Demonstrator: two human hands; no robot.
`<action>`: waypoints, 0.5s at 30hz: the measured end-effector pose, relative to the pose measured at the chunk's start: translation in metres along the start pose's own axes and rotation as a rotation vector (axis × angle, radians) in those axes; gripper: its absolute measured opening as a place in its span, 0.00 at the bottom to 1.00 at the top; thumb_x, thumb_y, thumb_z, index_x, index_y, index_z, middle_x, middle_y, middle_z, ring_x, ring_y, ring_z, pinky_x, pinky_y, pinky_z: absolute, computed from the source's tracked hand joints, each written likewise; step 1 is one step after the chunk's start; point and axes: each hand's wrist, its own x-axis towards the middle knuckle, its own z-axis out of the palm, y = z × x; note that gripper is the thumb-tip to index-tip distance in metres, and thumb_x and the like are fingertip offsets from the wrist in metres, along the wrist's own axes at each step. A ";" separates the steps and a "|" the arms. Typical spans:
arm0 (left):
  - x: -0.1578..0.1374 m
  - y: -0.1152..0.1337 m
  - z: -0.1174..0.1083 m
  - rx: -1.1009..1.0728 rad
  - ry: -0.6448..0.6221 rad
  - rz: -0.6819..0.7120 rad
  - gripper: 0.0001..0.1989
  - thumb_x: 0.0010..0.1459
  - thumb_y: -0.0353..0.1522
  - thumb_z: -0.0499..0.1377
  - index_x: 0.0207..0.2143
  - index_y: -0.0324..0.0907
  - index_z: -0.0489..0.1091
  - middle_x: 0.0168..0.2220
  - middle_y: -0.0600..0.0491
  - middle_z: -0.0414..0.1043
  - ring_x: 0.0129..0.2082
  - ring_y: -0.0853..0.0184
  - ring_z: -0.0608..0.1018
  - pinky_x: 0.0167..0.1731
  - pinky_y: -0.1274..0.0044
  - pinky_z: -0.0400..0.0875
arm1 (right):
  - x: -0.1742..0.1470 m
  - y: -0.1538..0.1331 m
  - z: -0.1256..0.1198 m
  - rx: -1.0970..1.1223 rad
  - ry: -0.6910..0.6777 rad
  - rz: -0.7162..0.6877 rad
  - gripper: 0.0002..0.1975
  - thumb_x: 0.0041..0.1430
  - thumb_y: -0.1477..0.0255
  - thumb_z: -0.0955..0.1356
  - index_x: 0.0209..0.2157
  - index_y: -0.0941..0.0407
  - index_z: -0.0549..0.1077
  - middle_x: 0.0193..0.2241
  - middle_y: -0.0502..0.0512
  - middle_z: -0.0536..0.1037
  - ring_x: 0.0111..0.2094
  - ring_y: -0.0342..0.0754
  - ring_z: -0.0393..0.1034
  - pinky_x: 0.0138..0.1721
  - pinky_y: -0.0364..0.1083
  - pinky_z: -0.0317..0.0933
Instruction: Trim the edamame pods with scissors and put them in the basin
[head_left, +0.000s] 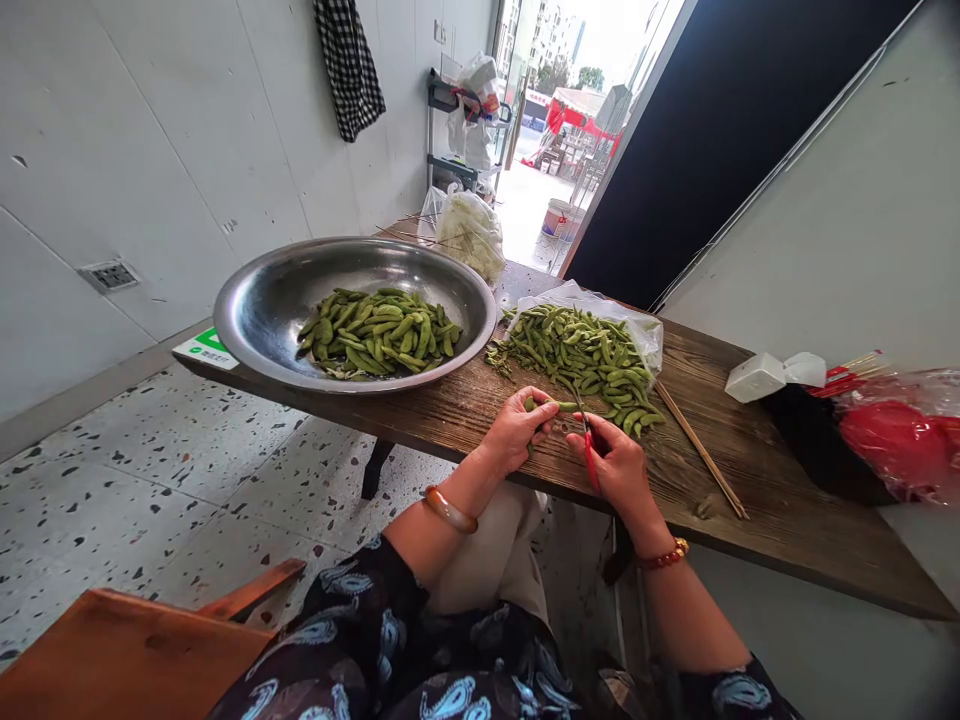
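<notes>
My left hand is closed around green edamame pods, and one pod sticks out from its fingertips to the right. In my right hand is a pair of scissors with red handles, its blades up against the end of that pod. Just beyond both hands a heap of edamame pods spreads over a white plastic bag on the wooden table. To the left stands a wide steel basin with more edamame pods in it.
Chopsticks lie on the wooden table right of the heap. A white tissue pack and a red plastic-wrapped bundle sit at the right end. Behind the basin is a filled plastic bag. A wooden stool stands lower left.
</notes>
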 end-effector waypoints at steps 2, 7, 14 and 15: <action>0.000 -0.001 0.000 0.001 0.001 0.010 0.19 0.42 0.35 0.68 0.29 0.39 0.60 0.22 0.57 0.69 0.16 0.80 0.63 0.13 0.86 0.48 | 0.000 0.002 0.000 -0.008 -0.009 0.000 0.25 0.54 0.54 0.68 0.47 0.57 0.74 0.30 0.55 0.78 0.29 0.47 0.69 0.34 0.46 0.65; 0.002 -0.002 -0.001 -0.042 0.010 0.038 0.18 0.44 0.34 0.67 0.30 0.40 0.59 0.20 0.59 0.66 0.17 0.79 0.64 0.14 0.86 0.49 | -0.003 0.005 0.000 -0.027 -0.056 -0.018 0.24 0.55 0.55 0.67 0.47 0.57 0.74 0.35 0.58 0.79 0.33 0.50 0.72 0.37 0.48 0.65; 0.003 0.003 -0.003 -0.201 0.026 0.011 0.13 0.47 0.27 0.60 0.32 0.41 0.57 0.31 0.51 0.74 0.20 0.77 0.68 0.14 0.86 0.50 | -0.005 -0.003 0.000 0.003 0.037 0.060 0.25 0.54 0.55 0.67 0.47 0.58 0.74 0.26 0.52 0.75 0.25 0.45 0.66 0.30 0.45 0.63; 0.003 0.004 -0.003 -0.211 0.032 0.006 0.11 0.48 0.25 0.58 0.33 0.40 0.58 0.31 0.51 0.74 0.20 0.77 0.68 0.14 0.86 0.51 | -0.005 -0.006 0.002 0.024 0.053 0.062 0.25 0.54 0.56 0.68 0.48 0.58 0.73 0.26 0.52 0.75 0.25 0.45 0.66 0.31 0.45 0.63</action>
